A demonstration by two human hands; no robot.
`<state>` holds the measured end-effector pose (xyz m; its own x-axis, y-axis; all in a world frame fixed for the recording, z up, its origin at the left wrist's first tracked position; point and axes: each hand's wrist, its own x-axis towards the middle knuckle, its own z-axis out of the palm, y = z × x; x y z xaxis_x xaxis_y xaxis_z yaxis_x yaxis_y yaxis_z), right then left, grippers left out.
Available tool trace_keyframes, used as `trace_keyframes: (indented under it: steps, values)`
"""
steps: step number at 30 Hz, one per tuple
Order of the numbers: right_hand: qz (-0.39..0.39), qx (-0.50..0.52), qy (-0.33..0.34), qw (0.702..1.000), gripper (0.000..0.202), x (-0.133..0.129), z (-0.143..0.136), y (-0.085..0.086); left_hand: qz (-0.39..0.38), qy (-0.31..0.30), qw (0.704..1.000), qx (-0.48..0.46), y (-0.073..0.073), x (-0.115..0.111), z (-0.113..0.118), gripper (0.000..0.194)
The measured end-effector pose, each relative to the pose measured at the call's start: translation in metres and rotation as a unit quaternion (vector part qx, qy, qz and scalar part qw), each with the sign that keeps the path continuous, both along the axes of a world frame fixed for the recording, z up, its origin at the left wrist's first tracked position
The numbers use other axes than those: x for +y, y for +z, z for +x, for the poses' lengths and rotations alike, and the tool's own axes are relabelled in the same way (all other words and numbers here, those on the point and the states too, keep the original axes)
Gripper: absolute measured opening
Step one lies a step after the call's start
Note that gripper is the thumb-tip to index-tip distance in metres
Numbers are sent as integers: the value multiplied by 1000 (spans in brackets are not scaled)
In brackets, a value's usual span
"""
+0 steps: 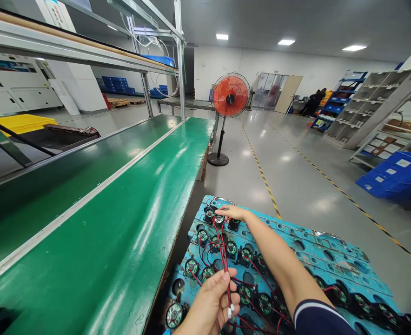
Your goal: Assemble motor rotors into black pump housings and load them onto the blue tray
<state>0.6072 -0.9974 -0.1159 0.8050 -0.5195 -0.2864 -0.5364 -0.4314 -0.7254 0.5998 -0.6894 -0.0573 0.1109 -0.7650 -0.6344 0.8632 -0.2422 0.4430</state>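
Observation:
My left hand pinches a bundle of thin red and black wires, with small white connectors hanging below its fingers. Farther forward, my right hand reaches across from the right. Its fingers are on a small round black motor with a green circuit face, at the far left corner of a worn blue tray. The wires in my left hand run up to the motors near my right hand. Several similar motors, such as one at the near left, sit in the tray's round holes.
A long green conveyor belt runs along the left side, beside the tray. Beyond it stands a red pedestal fan. Stacked blue bins and shelving are at right. A person in dark clothing is far back.

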Motion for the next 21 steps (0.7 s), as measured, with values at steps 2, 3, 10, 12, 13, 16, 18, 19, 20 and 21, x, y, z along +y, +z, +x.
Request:
trace_keyframes:
  steps: [2,3,10,12,13,16,18,19,20,21]
  values:
    - [-5,-20,2,1000,56,4,-3,-4,1,7,1000,8,-1,-2,-4,27]
    - [-7,-29,3,1000,56,6,-5,-6,5,9,1000,10,-1,-2,-5,24]
    - [7,-56,8,998,38,11,-16,-19,37,27,999,10,-1,-9,-13,25]
    - [11,-57,0,998,35,11,-15,-16,45,42,998,8,1,-11,-14,22]
    - [10,-61,-8,998,34,11,-14,-12,50,49,998,8,1,-11,-14,20]
    - [-9,-96,-63,993,39,11,-19,11,66,64,996,10,2,-10,-15,18]
    - [-13,-121,-102,987,46,16,-36,31,70,79,994,15,3,-9,-16,17]
    - [-4,-126,-108,986,52,22,-49,41,68,89,993,23,3,-9,-18,18]
    - [13,-126,-102,987,59,31,-63,49,62,101,992,35,3,-8,-20,18]
    - [37,-122,-85,988,63,44,-78,56,55,112,991,49,4,-9,-22,18]
